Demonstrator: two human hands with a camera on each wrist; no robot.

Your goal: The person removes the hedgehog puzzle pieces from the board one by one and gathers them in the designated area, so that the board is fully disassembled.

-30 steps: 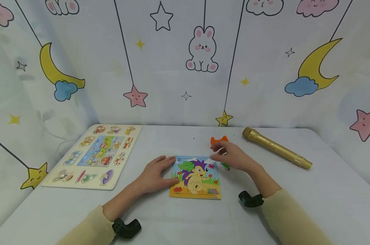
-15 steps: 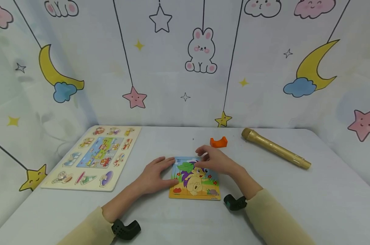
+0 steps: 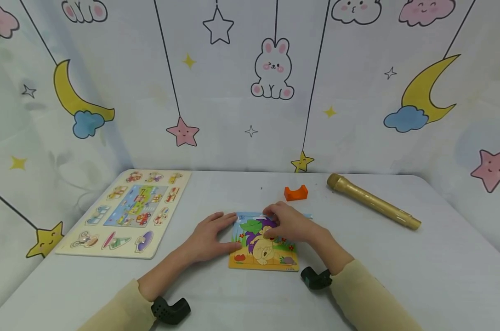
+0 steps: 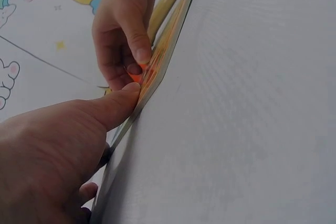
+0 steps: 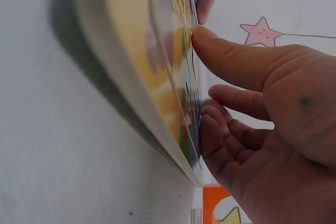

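A small puzzle [image 3: 262,250] with a purple-haired hedgehog picture lies flat on the white table. My left hand [image 3: 206,236] rests along its left edge, fingers extended and thumb on the rim. In the left wrist view, that thumb [image 4: 115,106] touches the puzzle's edge. My right hand [image 3: 293,223] is over the puzzle's upper right part, thumb and fingertips touching the picture with a gap between them. The right wrist view shows the right thumb [image 5: 231,56] on the surface and bent fingers beside it. A bluish edge [image 3: 309,215], mostly hidden, shows behind the right hand.
An orange curved block [image 3: 295,193] sits beyond the puzzle. To its right lies a gold microphone [image 3: 374,202]. A large wooden board with vehicle pictures [image 3: 173,225] lies at the left. A printed curtain [image 3: 233,101] hangs behind the table.
My right hand has moved left from beside the puzzle's right edge onto the picture, uncovering the orange block. Its fingertips now touch the puzzle. The left hand has stayed in place.
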